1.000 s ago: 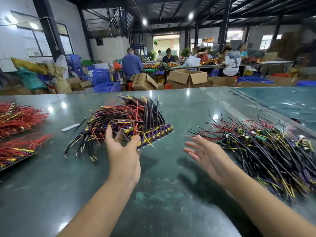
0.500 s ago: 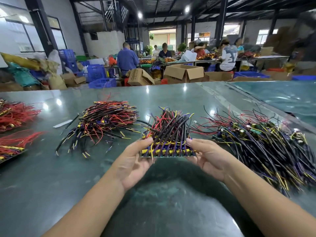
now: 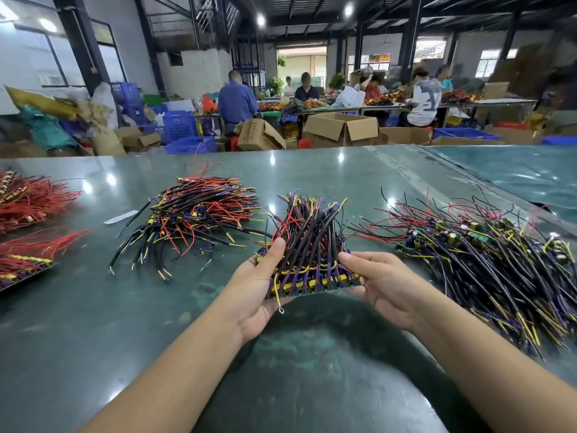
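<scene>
While held level just above the green worktop (image 3: 312,385), pinched at opposite side edges between the hands: wired panel (image 3: 307,278), a flat strip of small boards bristling with black, red, yellow and purple leads (image 3: 309,226). Left hand (image 3: 254,292) curled round the left edge, thumb pressed on top beside the wires, fingers beneath. Right hand (image 3: 385,285) closed likewise on the right edge, thumb above, fingers under. Probably light, yet awkward to carry: thin and stiff at the base, perhaps scored for snapping apart and so brittle under a twist; soft and springy above, quick to snag on anything near. Best taken by the bare board edges, as here, with support underneath; never by the leads, for fear of tearing solder joints. Off the near edge, beside the left palm, one yellow lead (image 3: 280,310) dangling with a ring terminal at its tip. Ahead and outward of the left hand, a heap of loose wired pieces (image 3: 199,220) on the worktop. Just outward of the right hand, a bigger tangle (image 3: 487,270) studded with small boards and capacitors, its nearest strands close to the panel's. Well off to the left, red-wire bundles (image 3: 31,201). Past the far edge of the worktop, open cartons (image 3: 342,128) and seated workers (image 3: 235,101) at other worktops.
</scene>
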{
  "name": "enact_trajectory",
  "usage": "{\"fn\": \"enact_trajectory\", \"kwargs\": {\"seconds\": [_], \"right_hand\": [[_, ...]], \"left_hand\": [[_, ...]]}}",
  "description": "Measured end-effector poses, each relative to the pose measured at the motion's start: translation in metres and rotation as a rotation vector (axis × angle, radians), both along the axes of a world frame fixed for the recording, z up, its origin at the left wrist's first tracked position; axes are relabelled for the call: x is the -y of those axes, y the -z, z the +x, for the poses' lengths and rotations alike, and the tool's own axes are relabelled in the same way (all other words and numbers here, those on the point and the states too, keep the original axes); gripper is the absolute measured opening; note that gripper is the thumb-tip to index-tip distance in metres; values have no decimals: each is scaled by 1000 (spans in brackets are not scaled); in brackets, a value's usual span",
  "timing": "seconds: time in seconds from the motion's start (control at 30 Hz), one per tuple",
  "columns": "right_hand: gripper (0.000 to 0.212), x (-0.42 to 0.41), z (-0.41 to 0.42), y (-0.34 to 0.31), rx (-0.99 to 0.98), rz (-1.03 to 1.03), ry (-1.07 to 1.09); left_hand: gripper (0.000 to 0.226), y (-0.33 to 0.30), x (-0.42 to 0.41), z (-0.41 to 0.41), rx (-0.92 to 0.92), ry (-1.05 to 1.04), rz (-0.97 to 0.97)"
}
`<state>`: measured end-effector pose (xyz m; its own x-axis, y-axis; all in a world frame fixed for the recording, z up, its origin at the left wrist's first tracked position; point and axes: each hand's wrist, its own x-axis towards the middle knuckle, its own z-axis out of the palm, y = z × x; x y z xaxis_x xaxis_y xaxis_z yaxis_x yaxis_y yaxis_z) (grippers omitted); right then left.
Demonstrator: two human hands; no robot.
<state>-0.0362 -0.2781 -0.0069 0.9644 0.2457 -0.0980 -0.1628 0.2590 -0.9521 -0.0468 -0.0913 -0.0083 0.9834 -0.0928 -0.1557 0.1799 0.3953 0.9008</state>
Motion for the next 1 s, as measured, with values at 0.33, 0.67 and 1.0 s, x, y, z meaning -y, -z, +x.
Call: {"fn": "enact_trajectory", "kwargs": {"seconds": [0.33,0.67,1.0], "right_hand": [[12,2,-3,-4,35,121,-33],[25,7,0,-3,109,182,-83],[16,7,3,0,67,231,-128]], "left_hand": [[35,-2,-10,3,-11,127,-96],[23,3,-4,1,169,67,-149],[21,3,-7,2,199,84,-174]]}}
